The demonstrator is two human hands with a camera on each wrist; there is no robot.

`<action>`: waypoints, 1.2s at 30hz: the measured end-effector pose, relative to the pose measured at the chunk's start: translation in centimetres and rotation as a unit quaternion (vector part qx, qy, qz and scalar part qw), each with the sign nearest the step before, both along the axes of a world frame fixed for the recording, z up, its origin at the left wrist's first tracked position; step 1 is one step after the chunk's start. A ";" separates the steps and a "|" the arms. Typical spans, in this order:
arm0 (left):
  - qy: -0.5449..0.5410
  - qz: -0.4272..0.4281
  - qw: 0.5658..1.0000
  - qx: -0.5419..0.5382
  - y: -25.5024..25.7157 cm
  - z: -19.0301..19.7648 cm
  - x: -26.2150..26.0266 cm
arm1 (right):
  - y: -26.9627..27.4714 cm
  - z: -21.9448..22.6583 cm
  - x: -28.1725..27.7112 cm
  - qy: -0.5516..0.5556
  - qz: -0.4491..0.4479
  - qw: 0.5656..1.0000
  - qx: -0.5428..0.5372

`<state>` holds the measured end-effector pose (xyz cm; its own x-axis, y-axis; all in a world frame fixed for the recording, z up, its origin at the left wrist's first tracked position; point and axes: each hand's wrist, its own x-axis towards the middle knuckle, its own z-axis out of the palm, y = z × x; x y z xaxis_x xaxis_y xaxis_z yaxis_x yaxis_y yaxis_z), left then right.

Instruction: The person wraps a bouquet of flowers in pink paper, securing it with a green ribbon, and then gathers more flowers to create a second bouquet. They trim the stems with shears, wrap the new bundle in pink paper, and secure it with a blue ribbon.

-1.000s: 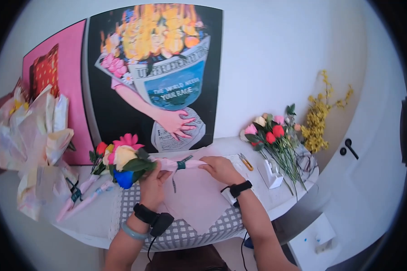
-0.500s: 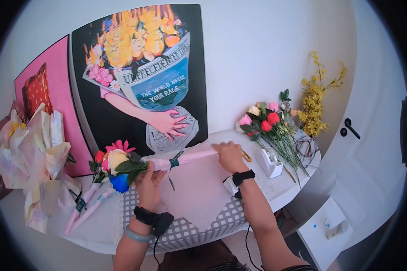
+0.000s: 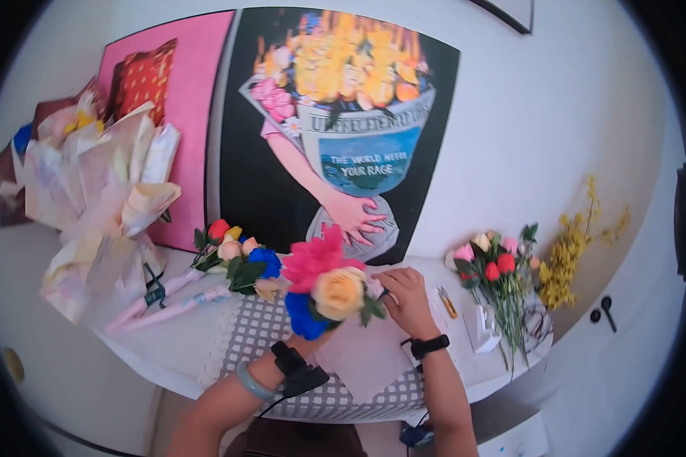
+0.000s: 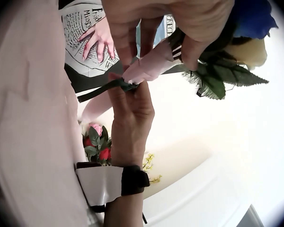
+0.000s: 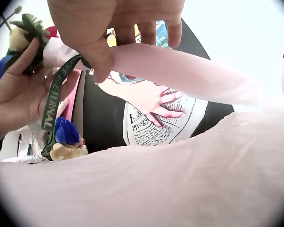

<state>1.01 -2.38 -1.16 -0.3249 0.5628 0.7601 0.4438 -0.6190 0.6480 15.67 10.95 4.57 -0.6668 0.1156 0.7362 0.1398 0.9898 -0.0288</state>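
Bouquet (image 3: 328,286): You hold it up above the worktop (image 3: 168,354), flowers tipped toward your head camera; a bright pink bloom (image 3: 306,259), a cream rose (image 3: 338,295) and a blue rose (image 3: 306,318) face you.
Left hand (image 4: 184,21): You pinch the pink wrapping (image 5: 194,75) between thumb and fingers, just below the leaves (image 4: 227,78); in the head view the flowers hide most of this hand.
Right hand (image 5: 118,26): You pinch the same wrapping with thumb and fingers, right by the ribbon, farther from the flowers than your left.
Ribbon (image 5: 57,94): It is dark green and sits on the wrapping; one end hangs down, and you can read "ETERNAL" on it.
Pink paper (image 3: 370,362): It lies below your hands, over the checked cloth (image 3: 255,327).
Cutter (image 3: 447,303): Its yellow handles lie on the worktop, near your right hand.
Tape dispenser (image 3: 482,329): It stands white between the cutter and the loose flowers (image 3: 503,266).
Finished bunches (image 3: 160,297): Their pink handles lie to your left.
Big bouquet (image 3: 91,183): It stands in pale paper at the far left, before the pink picture (image 3: 190,152).
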 end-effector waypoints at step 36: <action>-0.239 -0.237 0.941 -0.040 4.6 -3.9 -0.8 | -1.1 -0.5 -0.2 -0.030 0.032 0.994 -0.099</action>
